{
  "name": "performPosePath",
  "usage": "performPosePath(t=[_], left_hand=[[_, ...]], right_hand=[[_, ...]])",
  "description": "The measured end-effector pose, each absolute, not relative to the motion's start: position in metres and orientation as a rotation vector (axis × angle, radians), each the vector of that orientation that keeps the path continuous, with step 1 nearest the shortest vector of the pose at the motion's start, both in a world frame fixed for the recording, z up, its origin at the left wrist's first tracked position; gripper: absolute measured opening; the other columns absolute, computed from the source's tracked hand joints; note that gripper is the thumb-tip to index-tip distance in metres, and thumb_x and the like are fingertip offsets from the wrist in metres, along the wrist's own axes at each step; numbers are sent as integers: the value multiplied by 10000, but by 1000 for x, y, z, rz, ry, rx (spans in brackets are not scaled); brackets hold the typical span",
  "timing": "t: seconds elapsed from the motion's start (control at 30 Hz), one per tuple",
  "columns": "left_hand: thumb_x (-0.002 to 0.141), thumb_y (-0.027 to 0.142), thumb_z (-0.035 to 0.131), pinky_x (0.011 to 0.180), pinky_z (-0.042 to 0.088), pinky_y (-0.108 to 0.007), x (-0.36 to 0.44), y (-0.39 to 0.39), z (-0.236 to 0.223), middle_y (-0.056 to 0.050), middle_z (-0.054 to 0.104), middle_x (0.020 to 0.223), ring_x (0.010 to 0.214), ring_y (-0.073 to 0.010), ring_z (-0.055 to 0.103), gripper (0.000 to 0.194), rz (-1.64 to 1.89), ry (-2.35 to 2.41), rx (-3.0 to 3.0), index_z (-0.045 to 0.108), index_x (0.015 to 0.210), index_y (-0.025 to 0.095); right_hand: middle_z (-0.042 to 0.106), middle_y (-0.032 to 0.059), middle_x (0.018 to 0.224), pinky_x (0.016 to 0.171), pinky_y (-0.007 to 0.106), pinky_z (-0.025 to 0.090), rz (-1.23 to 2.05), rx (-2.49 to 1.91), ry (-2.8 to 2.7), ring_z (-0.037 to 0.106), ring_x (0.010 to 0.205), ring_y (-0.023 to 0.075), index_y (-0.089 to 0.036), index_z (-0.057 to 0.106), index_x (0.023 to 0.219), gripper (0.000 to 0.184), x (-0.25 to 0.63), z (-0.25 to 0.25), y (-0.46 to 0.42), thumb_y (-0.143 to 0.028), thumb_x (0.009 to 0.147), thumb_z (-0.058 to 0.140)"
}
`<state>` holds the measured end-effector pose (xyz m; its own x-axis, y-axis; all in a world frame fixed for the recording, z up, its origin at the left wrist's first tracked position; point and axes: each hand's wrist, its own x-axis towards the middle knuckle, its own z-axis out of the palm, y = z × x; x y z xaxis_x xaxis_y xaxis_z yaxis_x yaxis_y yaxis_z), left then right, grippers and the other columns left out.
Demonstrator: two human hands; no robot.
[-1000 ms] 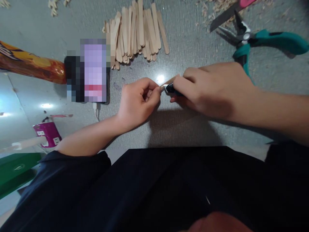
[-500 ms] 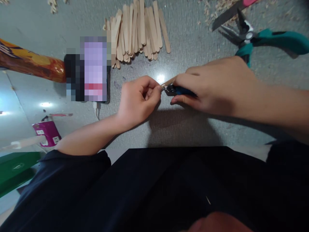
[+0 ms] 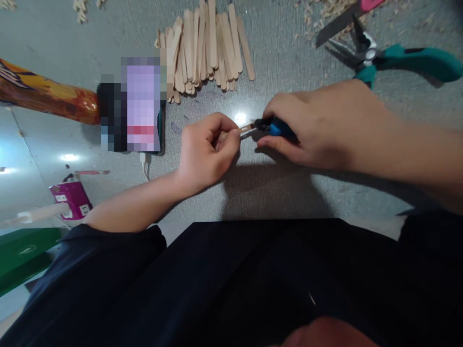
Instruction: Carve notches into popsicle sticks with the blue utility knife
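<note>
My left hand pinches a thin wooden craft stick between thumb and fingers; part of it is hidden inside the hand. My right hand is closed around small blue-handled pliers. Their dark jaws meet the right end of the stick, though I cannot make out whether they bite into it. Above the hands lies a heap of craft sticks, mostly side by side.
Teal-handled pliers lie open at upper right beside a pink-handled blade and wood shavings. To the left are a blurred-out phone with a cable, an orange packet and a purple socket box.
The pliers' jaws have shifted slightly right and up, away from my left fingers, and more of the blue handle shows. My left hand stays nearly still, holding the stick.
</note>
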<state>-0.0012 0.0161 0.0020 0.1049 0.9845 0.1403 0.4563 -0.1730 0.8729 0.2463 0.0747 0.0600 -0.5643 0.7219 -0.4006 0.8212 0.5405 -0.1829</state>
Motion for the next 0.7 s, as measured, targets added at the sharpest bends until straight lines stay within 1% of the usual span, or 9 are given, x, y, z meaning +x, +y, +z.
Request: performPosePath(t=[0.07, 0.1, 0.17, 0.27, 0.37, 0.43, 0.53, 0.6, 0.7], left_hand=[[1098, 361, 762, 523, 369, -311, -1, 17, -1, 32, 525, 642, 558, -114, 459, 280, 1057, 1394, 1696, 698, 847, 253], [1110, 401, 762, 517, 352, -309, -2, 18, -2, 30, 517, 646, 554, -110, 446, 315, 1079, 1382, 1693, 691, 844, 249], [1144, 528, 745, 516, 330, -305, -2, 19, -6, 28, 497, 653, 549, -104, 425, 413, 1110, 1367, 1694, 683, 851, 244], [1159, 768, 667, 508, 301, -291, -1, 20, -10, 39, 445, 639, 522, -91, 380, 588, 1111, 1368, 1667, 691, 887, 248], [1109, 880, 677, 497, 326, -284, 0, 19, -9, 45, 460, 631, 503, -87, 391, 656, 1181, 1314, 1582, 713, 918, 253], [1070, 887, 736, 494, 379, -293, 1, 17, -7, 36, 524, 654, 515, -100, 461, 637, 1211, 1247, 1519, 728, 966, 259], [1043, 905, 756, 512, 454, -312, 1, 12, -5, 6, 654, 746, 567, -127, 571, 631, 1076, 1251, 1516, 775, 1101, 276], [1065, 867, 761, 573, 530, -333, 1, 9, -5, -26, 744, 846, 658, -152, 666, 583, 1035, 1228, 1566, 819, 1131, 290], [1117, 693, 812, 672, 613, -361, 2, 7, -6, -59, 825, 956, 786, -181, 766, 414, 1124, 1097, 1603, 849, 1034, 290]], right_hand=[[850, 200, 1201, 752, 463, 390, -493, 1356, 2592, 789, 983, 457, -202, 631, 1609, 592, 248, 59, 76, -571, 1163, 503], [844, 189, 1158, 758, 465, 391, -514, 1368, 2628, 781, 961, 437, -188, 653, 1575, 545, 248, 59, 77, -491, 1141, 520], [810, 152, 1013, 763, 466, 405, -631, 1369, 2657, 744, 886, 383, -201, 739, 1382, 396, 250, 59, 79, -402, 1095, 553], [732, 88, 842, 749, 458, 434, -897, 1402, 2631, 683, 791, 318, -276, 738, 1034, 218, 252, 63, 80, -451, 1081, 617], [728, 32, 809, 734, 429, 435, -1210, 1440, 2610, 658, 760, 268, -293, 713, 942, 179, 251, 65, 77, -423, 1062, 683], [703, -1, 782, 714, 399, 434, -1572, 1476, 2543, 623, 736, 231, -288, 719, 920, 181, 250, 64, 74, -414, 1049, 734], [623, -39, 720, 665, 366, 423, -2113, 1525, 2293, 538, 678, 188, -283, 712, 864, 300, 246, 55, 65, -496, 988, 883], [583, -53, 678, 629, 360, 393, -2294, 1529, 2158, 492, 637, 172, -281, 722, 854, 376, 242, 47, 59, -559, 955, 954], [585, -52, 663, 593, 361, 372, -2420, 1534, 2089, 479, 612, 163, -282, 728, 847, 443, 237, 40, 51, -624, 935, 996]])
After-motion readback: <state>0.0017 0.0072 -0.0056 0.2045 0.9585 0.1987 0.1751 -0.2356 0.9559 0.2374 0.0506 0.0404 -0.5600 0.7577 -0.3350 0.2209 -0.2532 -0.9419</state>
